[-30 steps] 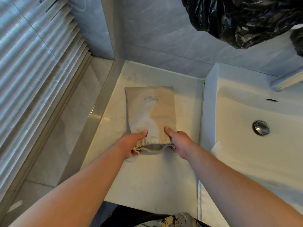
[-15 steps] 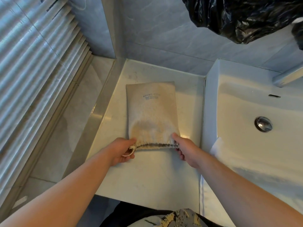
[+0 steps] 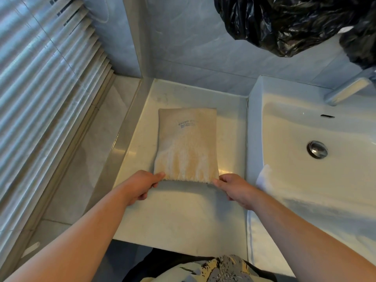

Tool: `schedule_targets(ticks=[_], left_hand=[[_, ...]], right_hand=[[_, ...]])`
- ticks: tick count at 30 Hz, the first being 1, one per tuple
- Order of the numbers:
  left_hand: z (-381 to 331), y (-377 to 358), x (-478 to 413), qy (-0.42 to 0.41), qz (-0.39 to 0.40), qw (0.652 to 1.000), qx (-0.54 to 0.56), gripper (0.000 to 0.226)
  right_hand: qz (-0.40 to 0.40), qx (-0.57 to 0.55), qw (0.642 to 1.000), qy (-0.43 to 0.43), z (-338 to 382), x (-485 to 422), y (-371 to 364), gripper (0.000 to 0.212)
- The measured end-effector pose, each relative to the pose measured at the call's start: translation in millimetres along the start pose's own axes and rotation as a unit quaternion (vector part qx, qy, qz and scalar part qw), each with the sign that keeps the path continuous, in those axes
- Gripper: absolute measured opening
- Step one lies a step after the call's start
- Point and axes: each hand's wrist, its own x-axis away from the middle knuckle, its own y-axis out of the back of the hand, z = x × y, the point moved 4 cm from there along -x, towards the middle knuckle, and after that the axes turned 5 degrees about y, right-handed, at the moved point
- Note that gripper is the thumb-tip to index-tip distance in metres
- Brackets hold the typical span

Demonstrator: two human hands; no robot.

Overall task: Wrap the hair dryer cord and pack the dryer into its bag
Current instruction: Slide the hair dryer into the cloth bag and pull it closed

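A beige drawstring bag (image 3: 186,143) with small blue print lies flat on the white counter (image 3: 179,216), its gathered mouth toward me. My left hand (image 3: 140,186) pinches the mouth's left corner. At the right corner, my right hand (image 3: 234,188) pinches the gathered hem. The mouth is drawn nearly flat between the two hands. No hair dryer or cord shows; the bag's contents are hidden.
A white sink basin (image 3: 317,167) with a chrome drain (image 3: 317,149) sits right of the counter, a chrome tap (image 3: 345,90) behind it. A black plastic bag (image 3: 295,23) hangs overhead at the upper right. Window blinds (image 3: 40,98) fill the left.
The open, bunched mouth has been pulled sideways and is now drawn nearly flat. Both hands moved apart to the bag's corners and slightly toward me.
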Motion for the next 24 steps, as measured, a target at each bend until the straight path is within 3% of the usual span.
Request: schedule_targets(ticks=[3,6,11,13,14,16,17,18,20,22,24], left_hand=[[1,5,6,0.006,0.015,0.998,0.057,0.043],[2,14,5,0.001,0.009,0.996,0.092,0.043],[7,34,1,-0.008,-0.090,0.995,0.034,0.036],[9,36,0,-0.007,-0.134,0.986,-0.099,0.029],[9,35,2,-0.016,-0.163,0.966,-0.199,0.023],[2,21,9,-0.084,-0.213,0.904,-0.361,0.025],[-1,11,11,-0.127,-0.214,0.885,-0.393,0.030],[-3,0,12,-0.152,-0.201,0.889,-0.381,0.031],[-4,-19,10,-0.148,-0.152,0.926,-0.312,0.027],[-3,-32,7,-0.109,-0.100,0.966,-0.212,0.016],[-3,-36,7,-0.063,-0.047,0.992,-0.096,0.018]], right_hand=[[-0.050,-0.067,0.996,-0.001,2,-1,9,0.010],[-0.112,-0.100,0.989,0.005,2,-5,22,0.012],[-0.223,-0.049,0.973,0.024,3,-5,24,0.013],[-0.216,0.068,0.973,0.037,4,-6,15,0.012],[-0.184,0.183,0.965,0.039,4,-5,9,0.013],[-0.123,0.427,0.893,0.068,7,-1,-2,0.023],[-0.115,0.481,0.863,0.100,11,0,-7,0.026],[-0.111,0.489,0.855,0.129,17,1,-14,0.027],[-0.075,0.402,0.903,0.130,26,2,-29,0.024],[-0.036,0.230,0.971,0.060,28,-4,-41,0.027],[-0.031,0.060,0.998,-0.017,27,-5,-43,0.026]])
